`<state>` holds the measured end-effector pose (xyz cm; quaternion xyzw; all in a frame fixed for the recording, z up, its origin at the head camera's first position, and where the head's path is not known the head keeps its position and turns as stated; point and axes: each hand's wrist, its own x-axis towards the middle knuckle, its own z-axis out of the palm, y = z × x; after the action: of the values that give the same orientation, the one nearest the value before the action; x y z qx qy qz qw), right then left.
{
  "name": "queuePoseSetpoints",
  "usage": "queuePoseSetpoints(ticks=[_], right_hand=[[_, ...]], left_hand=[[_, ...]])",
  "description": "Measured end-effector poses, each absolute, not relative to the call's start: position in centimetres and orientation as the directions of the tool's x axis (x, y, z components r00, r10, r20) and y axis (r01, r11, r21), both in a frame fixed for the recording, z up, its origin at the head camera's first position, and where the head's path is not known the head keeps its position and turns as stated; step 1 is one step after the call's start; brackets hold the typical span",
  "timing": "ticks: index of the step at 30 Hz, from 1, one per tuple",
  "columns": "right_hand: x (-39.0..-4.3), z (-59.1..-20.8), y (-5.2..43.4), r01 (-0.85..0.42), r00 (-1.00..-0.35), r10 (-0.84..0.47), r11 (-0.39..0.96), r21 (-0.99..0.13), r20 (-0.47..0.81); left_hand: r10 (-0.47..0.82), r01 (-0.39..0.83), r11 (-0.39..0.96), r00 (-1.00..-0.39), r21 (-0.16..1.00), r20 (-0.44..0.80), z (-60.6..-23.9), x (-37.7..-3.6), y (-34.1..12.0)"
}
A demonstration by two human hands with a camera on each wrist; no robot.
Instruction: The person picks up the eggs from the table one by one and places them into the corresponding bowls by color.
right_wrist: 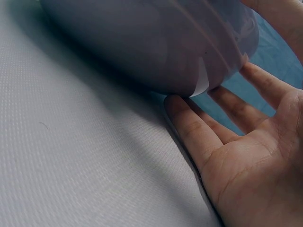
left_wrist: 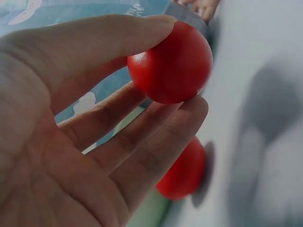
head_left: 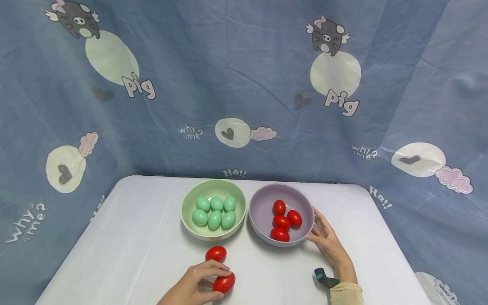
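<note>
Near the front of the table my left hand (head_left: pixel 198 283) pinches a red egg (head_left: pixel 224 283) between thumb and fingertips; the left wrist view shows the egg (left_wrist: pixel 171 64) gripped above the palm. Just beyond it another red egg (head_left: pixel 215 253) lies on the table. At the outer right side of a purple bowl (head_left: pixel 260 212), my right hand (head_left: pixel 328 240) touches the wall with fairly straight fingers (right_wrist: pixel 189 125). Several red eggs (head_left: pixel 281 223) lie inside that bowl. To its left stands a light green bowl (head_left: pixel 187 212) holding several mint-green eggs (head_left: pixel 215 219).
Both bowls stand side by side toward the back of a white-covered table (head_left: pixel 126 237). A blue printed curtain (head_left: pixel 244 84) hangs behind and around the table. The right wrist wears a dark strap with a small camera (head_left: pixel 324 277).
</note>
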<state>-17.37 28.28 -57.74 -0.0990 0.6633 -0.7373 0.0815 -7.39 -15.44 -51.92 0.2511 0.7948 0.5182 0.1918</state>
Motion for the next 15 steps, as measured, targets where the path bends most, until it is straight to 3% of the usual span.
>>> queuePoseSetpoints(ticks=[3, 9, 15], right_hand=[[-17.4, -57.7, 28.3, -0.009, -0.967, -0.252, -0.103, -0.995, 0.035], [-17.3, -57.6, 28.2, -0.016, -0.967, -0.250, -0.104, -0.994, 0.042], [-17.4, -57.5, 28.3, -0.008, -0.967, -0.253, -0.109, -0.994, 0.035]], left_hand=[[0.566, 0.171, 0.365, -0.821, 0.915, -0.072, -51.1, -7.7, -14.8], [0.565, 0.372, 0.304, -0.812, 0.877, 0.149, -50.3, -8.5, -13.6], [0.549, 0.451, 0.302, -0.802, 0.840, 0.234, -49.8, -9.9, -12.7]])
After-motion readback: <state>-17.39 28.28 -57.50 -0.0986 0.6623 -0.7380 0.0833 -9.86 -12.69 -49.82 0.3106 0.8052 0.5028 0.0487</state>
